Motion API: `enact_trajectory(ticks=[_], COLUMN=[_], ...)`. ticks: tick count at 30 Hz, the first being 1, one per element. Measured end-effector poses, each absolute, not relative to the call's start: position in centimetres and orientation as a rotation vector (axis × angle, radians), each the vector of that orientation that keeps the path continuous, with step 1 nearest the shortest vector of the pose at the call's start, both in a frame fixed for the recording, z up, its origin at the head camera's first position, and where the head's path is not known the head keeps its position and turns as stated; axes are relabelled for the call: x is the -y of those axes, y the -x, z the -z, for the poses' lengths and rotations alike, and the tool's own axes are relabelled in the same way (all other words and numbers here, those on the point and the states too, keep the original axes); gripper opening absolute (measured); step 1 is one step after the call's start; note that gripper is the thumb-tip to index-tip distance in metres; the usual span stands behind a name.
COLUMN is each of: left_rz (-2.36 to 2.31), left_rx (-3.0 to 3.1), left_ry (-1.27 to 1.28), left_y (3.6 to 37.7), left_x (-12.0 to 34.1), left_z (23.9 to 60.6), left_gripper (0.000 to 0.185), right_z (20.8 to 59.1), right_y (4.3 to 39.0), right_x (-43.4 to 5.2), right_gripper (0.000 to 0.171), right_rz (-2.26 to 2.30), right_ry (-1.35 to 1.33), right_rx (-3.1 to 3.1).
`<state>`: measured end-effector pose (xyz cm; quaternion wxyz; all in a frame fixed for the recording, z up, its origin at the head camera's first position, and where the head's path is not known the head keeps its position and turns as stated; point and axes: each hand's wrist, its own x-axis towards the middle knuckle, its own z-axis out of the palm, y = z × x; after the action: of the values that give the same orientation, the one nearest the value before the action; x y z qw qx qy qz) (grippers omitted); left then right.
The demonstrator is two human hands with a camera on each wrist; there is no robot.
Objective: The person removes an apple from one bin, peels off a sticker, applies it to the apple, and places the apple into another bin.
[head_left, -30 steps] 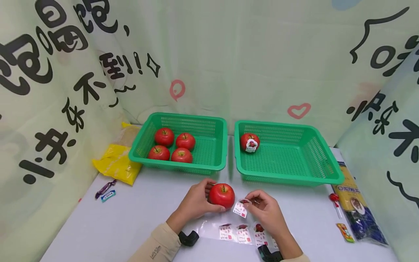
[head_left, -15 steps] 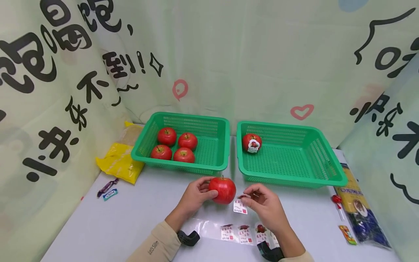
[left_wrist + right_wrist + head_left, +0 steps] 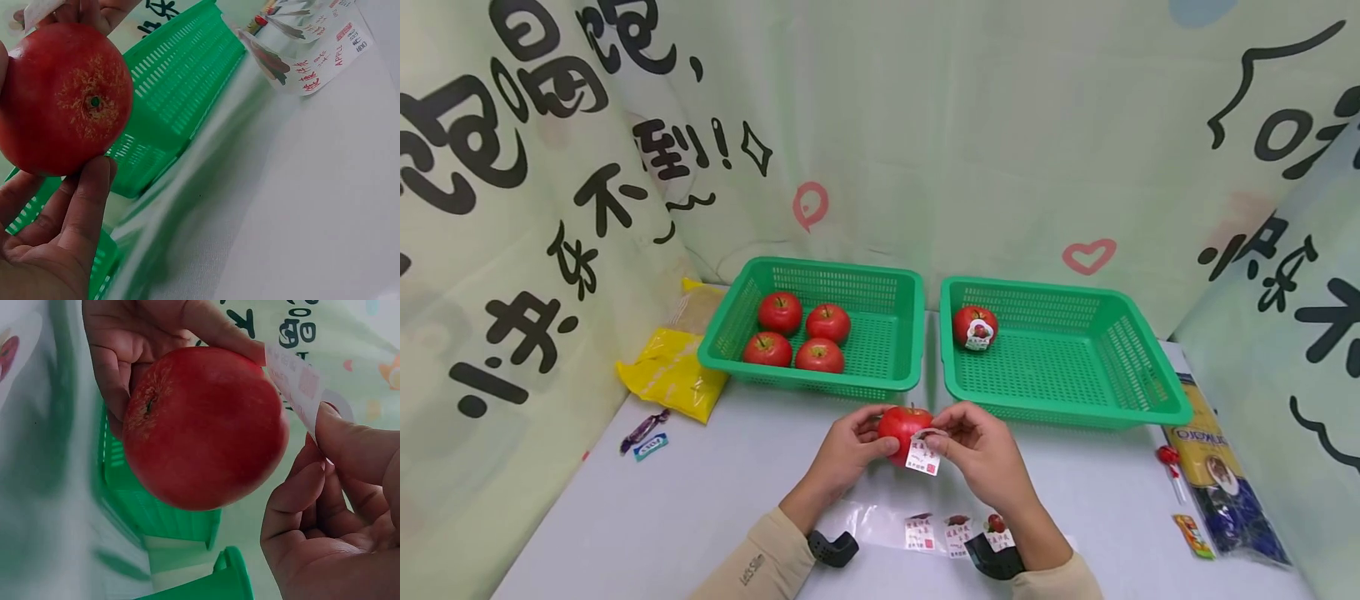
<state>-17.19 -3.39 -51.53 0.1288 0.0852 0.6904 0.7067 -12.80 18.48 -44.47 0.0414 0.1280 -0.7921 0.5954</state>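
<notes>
Centrally, just above the white tabletop [image 3: 722, 500] and at six o'clock from the gap between the two baskets, the left hand [image 3: 842, 454] clasps a round red apple [image 3: 901, 427], its fingers curled round the fruit's nine o'clock side, seemingly so the bare skin faces the other hand. The right hand [image 3: 981, 454] pinches a small white printed sticker [image 3: 923, 457] between thumb and fingertips, laying it against the apple's four o'clock flank. At twelve o'clock, the left green slatted plastic basket [image 3: 895, 367] holds four unlabelled apples, and the right green basket [image 3: 1075, 408] holds one labelled apple [image 3: 974, 325]; the clear sticker sheet [image 3: 925, 530] lies at six o'clock, within easy reach.
</notes>
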Motion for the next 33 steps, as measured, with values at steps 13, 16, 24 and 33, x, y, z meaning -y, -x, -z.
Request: enact_trajectory(ticks=[13,16,24,33], left_rz=[-2.043,-2.024,-2.002,-1.812], left_rx=[-1.978,-1.987,-1.947,-2.035], left_ry=[-0.342,-0.412,-0.588,-0.666], left_y=[17.2,17.1,16.7,16.8], left_x=[3.8,3.8,3.9,4.2], left_z=[51.4,51.5,51.2,51.1], left_gripper=[0.057,0.057,0.057,0.066], right_z=[45.1,45.4,46.0,46.8], right_y=[12.4,11.9,11.7,11.9], right_x=[-18.1,-18.0,-18.1,-18.0], right_gripper=[0.027,0.031,0.050,0.050], right_rz=[-1.725,-1.752,-1.757,-1.600], right_ry=[-0.216,-0.093,0.104,0.145], right_rx=[2.443,2.442,2.602,2.709])
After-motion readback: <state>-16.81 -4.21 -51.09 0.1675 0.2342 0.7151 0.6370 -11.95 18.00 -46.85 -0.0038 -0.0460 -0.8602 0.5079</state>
